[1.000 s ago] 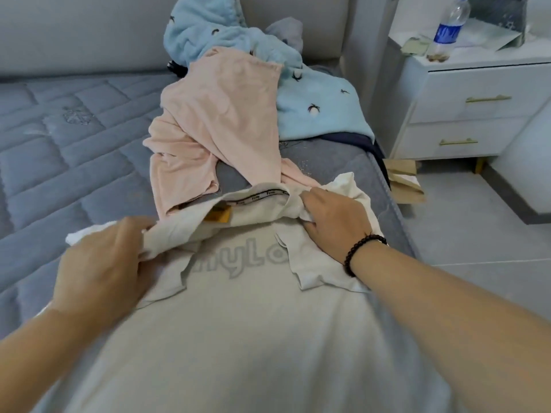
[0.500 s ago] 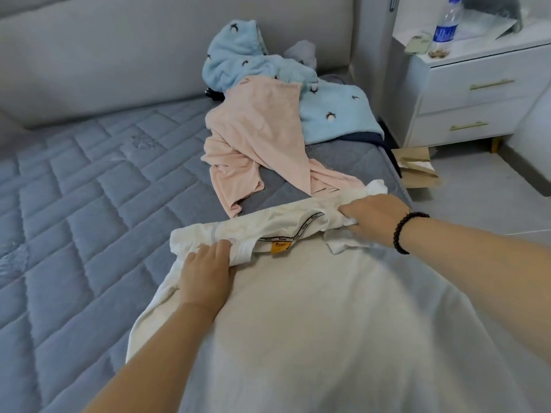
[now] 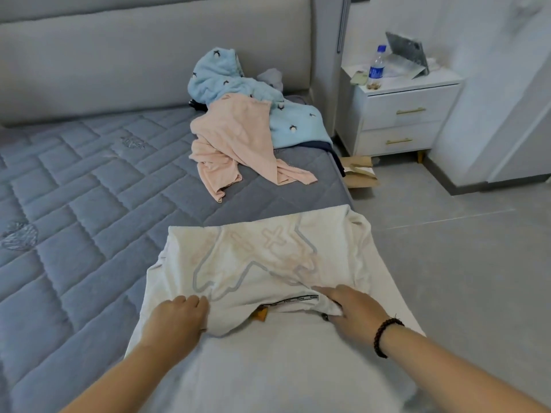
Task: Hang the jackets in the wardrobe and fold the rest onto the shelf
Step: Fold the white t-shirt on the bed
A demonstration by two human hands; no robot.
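Observation:
A white T-shirt (image 3: pixel 268 257) with a pale printed design lies at the near right edge of the grey quilted mattress (image 3: pixel 74 189). Its top part is folded back toward me, with the collar tape and an orange label at the near edge of the fold. My left hand (image 3: pixel 179 317) grips that folded edge on the left. On the right, my right hand (image 3: pixel 354 308), with a dark bead bracelet on its wrist, pinches the collar edge. Farther back lie a pink garment (image 3: pixel 238 144) and a light blue hooded jacket (image 3: pixel 238 84).
A dark navy garment (image 3: pixel 316 144) peeks out under the blue jacket at the bed's edge. A white nightstand (image 3: pixel 402 108) with a water bottle (image 3: pixel 376 67) stands to the right of the padded headboard. Cardboard (image 3: pixel 357 171) lies on the grey floor beside the bed.
Both hands pulled the shirt's collar end toward me and folded it over the lower part. The print now faces up. The view moved back from the clothes pile.

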